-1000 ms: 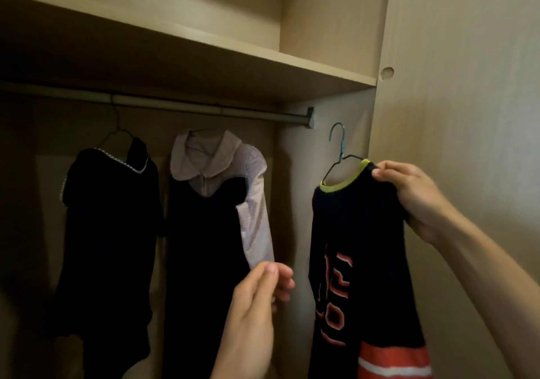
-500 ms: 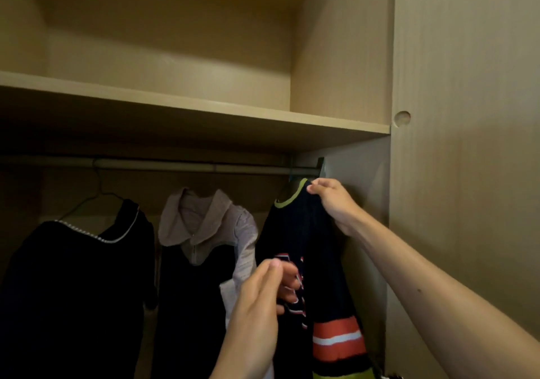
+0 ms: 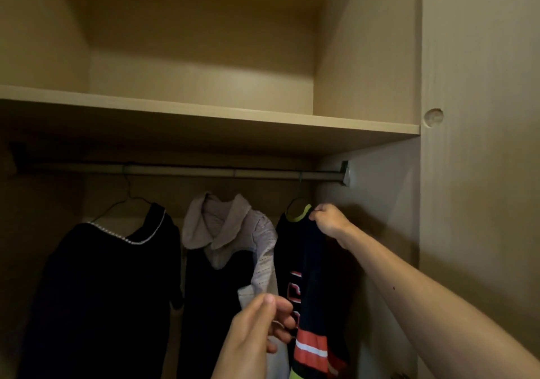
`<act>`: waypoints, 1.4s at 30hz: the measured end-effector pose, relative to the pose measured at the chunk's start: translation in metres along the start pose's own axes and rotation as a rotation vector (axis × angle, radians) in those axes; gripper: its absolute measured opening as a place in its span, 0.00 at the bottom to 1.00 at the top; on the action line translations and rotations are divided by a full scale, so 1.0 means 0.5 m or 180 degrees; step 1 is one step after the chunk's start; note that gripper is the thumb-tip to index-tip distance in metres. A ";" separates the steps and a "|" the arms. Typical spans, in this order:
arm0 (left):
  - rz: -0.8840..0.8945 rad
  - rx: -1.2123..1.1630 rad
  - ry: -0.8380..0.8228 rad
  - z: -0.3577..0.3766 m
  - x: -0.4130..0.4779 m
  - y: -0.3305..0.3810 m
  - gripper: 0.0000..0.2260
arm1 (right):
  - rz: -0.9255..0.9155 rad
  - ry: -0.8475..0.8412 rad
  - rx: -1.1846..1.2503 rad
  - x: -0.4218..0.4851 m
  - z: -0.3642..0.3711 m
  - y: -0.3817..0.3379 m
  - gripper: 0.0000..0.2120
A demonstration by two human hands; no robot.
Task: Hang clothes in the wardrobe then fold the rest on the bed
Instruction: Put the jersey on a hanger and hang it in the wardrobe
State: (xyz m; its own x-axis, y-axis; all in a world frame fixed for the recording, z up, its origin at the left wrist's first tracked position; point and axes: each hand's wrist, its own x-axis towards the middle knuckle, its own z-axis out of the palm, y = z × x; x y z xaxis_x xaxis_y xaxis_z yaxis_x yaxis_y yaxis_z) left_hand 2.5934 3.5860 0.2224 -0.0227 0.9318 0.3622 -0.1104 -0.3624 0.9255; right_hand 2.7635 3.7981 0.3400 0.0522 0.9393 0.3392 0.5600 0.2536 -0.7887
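Three garments on rail (image 3: 181, 171) | jersey (image 3: 309, 261) at its 3 o'clock end, hanger (image 3: 295, 199) seemingly hooked | right hand (image 3: 330, 222) pinches jersey shoulder | left hand (image 3: 257, 329), 6 o'clock, fingers curled by jersey, grip unclear | step: hanging | next: release gently, check hook seats

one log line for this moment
right hand: grips jersey shoulder | hanger: hooked on rail | left hand: raised, loosely curled

There are 3 garments (image 3: 111, 276), 1 rail (image 3: 204, 171), 1 shelf (image 3: 204, 112) and 2 hands (image 3: 330, 221).
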 end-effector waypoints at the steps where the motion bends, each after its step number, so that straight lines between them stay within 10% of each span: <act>1: -0.0013 0.0001 0.0006 -0.004 -0.006 -0.001 0.21 | -0.0001 0.0028 -0.0137 -0.009 0.002 0.001 0.09; 12: 0.0054 0.0420 -0.0074 -0.090 -0.109 0.025 0.19 | -0.0304 0.0731 -0.1621 -0.188 0.036 -0.066 0.23; 25: 0.0788 0.1109 0.0361 -0.381 -0.370 0.220 0.13 | -0.1964 -0.1072 -0.1126 -0.633 0.383 -0.270 0.23; 39: 0.2870 0.4434 0.4051 -0.584 -0.703 0.479 0.22 | -0.3033 -0.1784 -0.0611 -1.045 0.588 -0.468 0.27; 42: 0.2487 0.4619 0.4571 -0.637 -0.734 0.536 0.32 | -0.3663 -0.1915 -0.0720 -1.126 0.574 -0.489 0.31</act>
State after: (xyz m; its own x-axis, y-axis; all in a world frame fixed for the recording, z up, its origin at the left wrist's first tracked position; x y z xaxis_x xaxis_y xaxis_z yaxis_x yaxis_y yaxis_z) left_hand 2.2555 3.1528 0.3018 -0.2721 -0.2421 0.9313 0.8863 0.3139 0.3406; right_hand 2.3597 3.2735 0.1946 -0.8846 0.1843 0.4284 0.1650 0.9829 -0.0820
